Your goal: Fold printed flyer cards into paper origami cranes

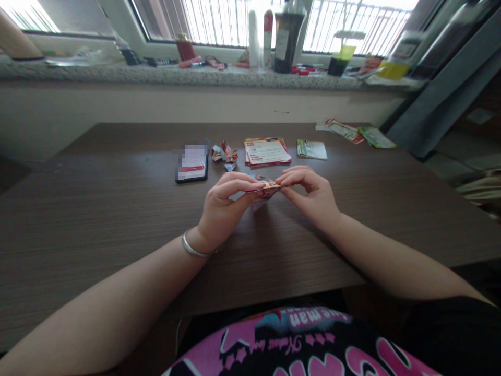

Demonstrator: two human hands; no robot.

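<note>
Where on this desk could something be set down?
The desk is bare left of the phone and right of the right hand, short of the scattered cards. It is crowded from the phone through crumpled wrapper to the red-edged stack and green stack.

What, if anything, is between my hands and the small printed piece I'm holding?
Nothing visible: your left hand and right hand pinch the printed piece directly from either side. The crumpled wrapper and red-edged cards lie farther back on the table, not in between.
</note>
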